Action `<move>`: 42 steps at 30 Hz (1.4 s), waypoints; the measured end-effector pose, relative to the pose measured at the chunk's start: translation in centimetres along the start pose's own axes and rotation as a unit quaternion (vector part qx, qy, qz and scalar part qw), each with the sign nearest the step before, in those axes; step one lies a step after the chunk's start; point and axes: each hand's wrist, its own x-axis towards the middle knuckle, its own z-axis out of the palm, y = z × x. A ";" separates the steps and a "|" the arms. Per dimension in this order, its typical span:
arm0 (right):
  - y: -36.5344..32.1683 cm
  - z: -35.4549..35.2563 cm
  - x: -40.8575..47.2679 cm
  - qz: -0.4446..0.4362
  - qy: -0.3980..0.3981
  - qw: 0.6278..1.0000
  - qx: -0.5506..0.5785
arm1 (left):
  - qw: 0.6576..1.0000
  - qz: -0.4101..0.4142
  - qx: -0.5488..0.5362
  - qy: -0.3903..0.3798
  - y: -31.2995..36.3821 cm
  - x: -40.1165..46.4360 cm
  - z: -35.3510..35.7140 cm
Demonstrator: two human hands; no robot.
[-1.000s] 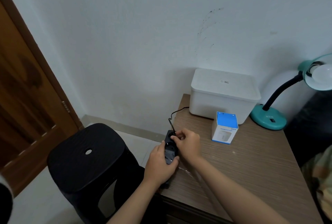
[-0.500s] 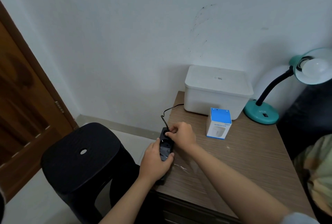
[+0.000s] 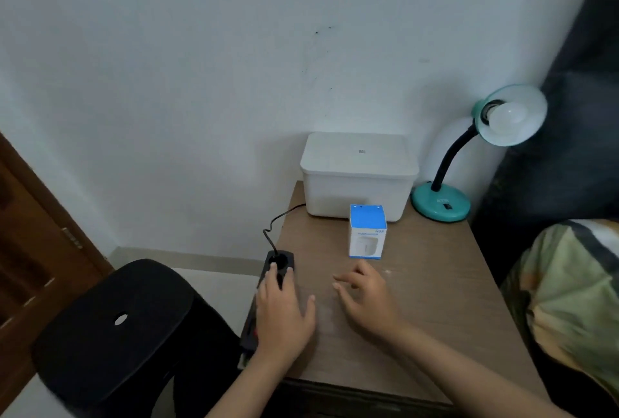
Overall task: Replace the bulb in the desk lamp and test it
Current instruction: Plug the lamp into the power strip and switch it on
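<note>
Right hand (image 3: 365, 300) has come off the plug since half a second ago, now loose, fingers spread, holding nothing; left hand (image 3: 283, 310) lies flat on the power strip (image 3: 279, 263) at table's (image 3: 435, 283) 9 o'clock, fingers straight; bulb box (image 3: 366, 231) centre; desk lamp (image 3: 469, 163) at 2 o'clock, bulb (image 3: 507, 117) seated, unlit; bulb looks light, fragile, slick: hold around its widest part.

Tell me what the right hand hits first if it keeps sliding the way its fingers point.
The right hand points up and left across the table. That path looks free at first; the power strip seems the likeliest first contact, though depth is unclear.
</note>
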 end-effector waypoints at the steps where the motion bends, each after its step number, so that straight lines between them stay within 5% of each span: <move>1: 1.3 -1.1 -1.1 -0.005 0.004 1.000 -0.013 | 0.999 0.027 -0.019 0.011 1.3 -0.4 0.9; 9: 11.6 -10.2 -2.1 0.108 0.112 0.981 -0.116 | 0.977 0.147 -0.140 -0.065 13.0 0.7 8.8; 16: 19.5 -13.6 3.9 0.210 0.152 0.958 -0.121 | 0.967 0.218 -0.044 -0.125 19.5 8.4 14.9; 21: 22.5 -13.2 8.1 0.205 0.117 0.965 -0.114 | 0.956 0.237 0.061 -0.161 19.5 11.5 17.7; 42: 25.5 -11.4 8.6 0.172 0.165 0.969 -0.064 | 0.967 0.205 0.044 -0.146 19.6 11.9 18.6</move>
